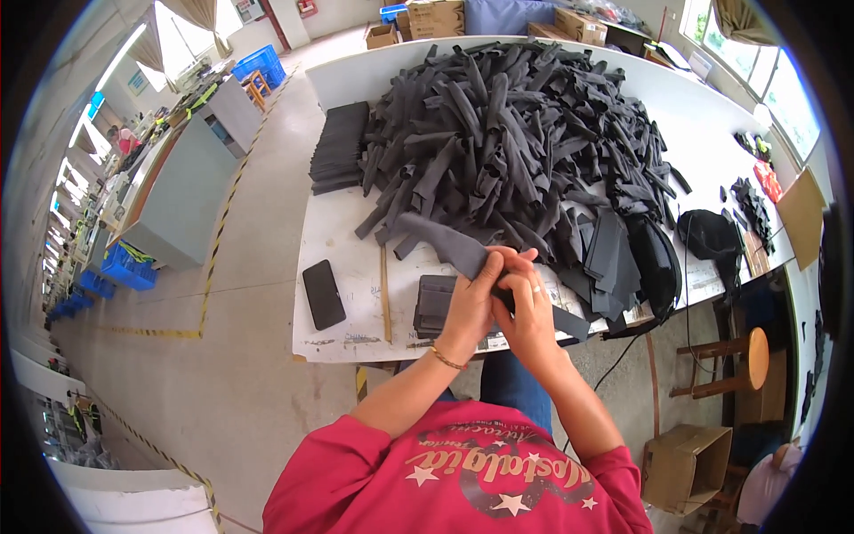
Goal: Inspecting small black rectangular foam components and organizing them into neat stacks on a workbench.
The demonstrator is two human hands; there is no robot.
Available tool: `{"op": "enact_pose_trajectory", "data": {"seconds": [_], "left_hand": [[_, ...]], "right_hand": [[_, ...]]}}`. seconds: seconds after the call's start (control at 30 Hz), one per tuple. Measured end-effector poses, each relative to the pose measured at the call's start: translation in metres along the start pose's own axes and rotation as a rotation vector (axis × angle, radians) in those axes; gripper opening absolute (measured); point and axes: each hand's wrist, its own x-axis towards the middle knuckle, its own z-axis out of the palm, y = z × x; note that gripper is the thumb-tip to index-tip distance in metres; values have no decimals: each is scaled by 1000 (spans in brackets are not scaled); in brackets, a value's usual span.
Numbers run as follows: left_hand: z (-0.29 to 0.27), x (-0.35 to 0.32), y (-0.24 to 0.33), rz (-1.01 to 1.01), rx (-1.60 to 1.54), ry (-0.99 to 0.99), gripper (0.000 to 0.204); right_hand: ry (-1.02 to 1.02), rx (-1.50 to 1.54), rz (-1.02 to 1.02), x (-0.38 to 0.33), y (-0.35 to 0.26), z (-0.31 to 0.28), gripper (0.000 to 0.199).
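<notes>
A dark grey fabric strip (442,242) slants across the front of the table, gripped by both my hands. My left hand (479,298) is closed round it, with its far end sticking out up and to the left. My right hand (527,307) closes on it beside the left, a ring on one finger. Another dark length (569,324) shows past the right hand; I cannot tell if it is the same strip. Under my left wrist lies a small stack of folded dark pieces (434,303). Beyond my hands rises a big heap of similar strips (507,133).
On the white table (347,227) lie a black phone (324,294), a wooden stick (385,294), a neat stack of strips (338,147) and flat dark pieces (614,258). A black bag (655,267) sits right. A wooden stool (725,363) and cardboard box (685,469) stand lower right.
</notes>
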Motion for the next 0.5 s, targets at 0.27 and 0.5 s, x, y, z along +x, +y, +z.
{"op": "enact_pose_trajectory", "data": {"seconds": [0.27, 0.5], "left_hand": [[3, -3, 9, 20, -55, 33, 27], [-9, -4, -1, -10, -120, 118, 31]], "right_hand": [[-150, 18, 68, -14, 2, -19, 36], [-176, -107, 63, -7, -2, -28, 30]]}}
